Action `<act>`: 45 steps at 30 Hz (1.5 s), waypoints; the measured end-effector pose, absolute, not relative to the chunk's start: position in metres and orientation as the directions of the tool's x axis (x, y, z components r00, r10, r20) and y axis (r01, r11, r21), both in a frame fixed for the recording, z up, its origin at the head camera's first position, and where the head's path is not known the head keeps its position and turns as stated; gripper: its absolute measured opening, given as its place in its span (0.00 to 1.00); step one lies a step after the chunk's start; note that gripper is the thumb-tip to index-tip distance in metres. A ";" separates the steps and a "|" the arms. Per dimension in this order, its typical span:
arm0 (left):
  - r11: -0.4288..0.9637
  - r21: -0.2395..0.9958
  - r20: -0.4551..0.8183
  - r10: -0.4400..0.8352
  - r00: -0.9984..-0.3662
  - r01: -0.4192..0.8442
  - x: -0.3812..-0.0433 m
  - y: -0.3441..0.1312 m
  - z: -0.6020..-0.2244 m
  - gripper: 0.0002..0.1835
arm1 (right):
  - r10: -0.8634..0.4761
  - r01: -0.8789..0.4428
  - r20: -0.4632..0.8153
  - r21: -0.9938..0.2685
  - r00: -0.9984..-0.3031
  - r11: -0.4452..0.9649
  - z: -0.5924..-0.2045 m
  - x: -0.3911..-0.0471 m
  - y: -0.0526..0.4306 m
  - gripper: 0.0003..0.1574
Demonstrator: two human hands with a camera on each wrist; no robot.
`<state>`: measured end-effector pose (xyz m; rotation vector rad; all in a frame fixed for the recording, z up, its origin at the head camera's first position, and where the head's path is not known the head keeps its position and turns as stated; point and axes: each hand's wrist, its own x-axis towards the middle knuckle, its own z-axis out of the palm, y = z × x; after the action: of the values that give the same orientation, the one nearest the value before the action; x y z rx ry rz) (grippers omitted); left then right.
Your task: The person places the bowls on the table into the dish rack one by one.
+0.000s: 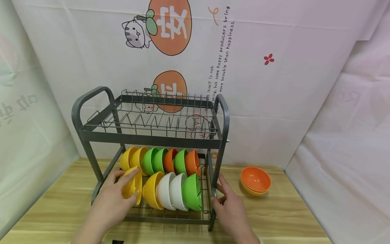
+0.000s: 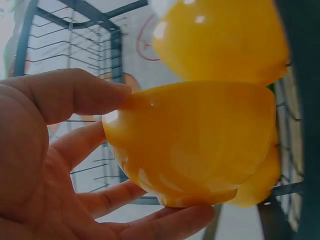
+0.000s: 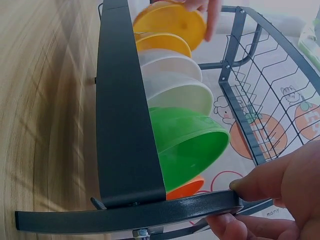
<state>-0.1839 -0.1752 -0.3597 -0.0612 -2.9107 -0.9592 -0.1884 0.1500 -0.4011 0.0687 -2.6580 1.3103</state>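
Note:
My left hand (image 1: 114, 200) grips a yellow bowl (image 2: 190, 140) by rim and base, thumb at the rim and fingers under the foot. It is at the left end of the lower rack's front row, tilted on its side. Beside it in that row stand another yellow bowl (image 1: 152, 190), two white bowls (image 1: 166, 191) and a green bowl (image 1: 191, 192). My right hand (image 1: 230, 210) holds the right side post of the dark dish rack (image 1: 152, 139), thumb and fingers on either side of the bar in the right wrist view.
Behind, a row of yellow, green and orange bowls (image 1: 147, 162) lines the lower tier. The upper tier (image 1: 164, 127) has wire dividers. On the wooden table (image 1: 283, 217) to the right, an orange bowl (image 1: 256, 179) is nested in a yellow one. A printed cloth (image 1: 259, 101) hangs behind.

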 end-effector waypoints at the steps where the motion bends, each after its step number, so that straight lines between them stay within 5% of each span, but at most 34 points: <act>1: 0.795 0.604 0.067 0.016 -0.998 0.053 -0.186 -0.175 -0.362 0.38 | 0.036 -0.119 0.177 -0.783 -0.983 0.610 -0.401 -0.188 0.150 0.51; 19: 0.798 0.585 0.082 0.121 -0.989 0.146 -0.203 -0.171 -0.386 0.37 | 0.034 -0.104 0.153 -0.799 -0.988 0.592 -0.401 -0.188 0.150 0.51; 45: 0.602 0.794 0.004 0.142 -0.990 0.090 -0.208 -0.186 -0.393 0.38 | 0.040 -0.092 0.142 -0.805 -0.989 0.587 -0.402 -0.189 0.150 0.51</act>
<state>-0.2084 -0.1861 -0.3928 -0.2070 -2.8637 -1.4141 -0.1894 0.1505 -0.4018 0.0444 -2.6670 1.3653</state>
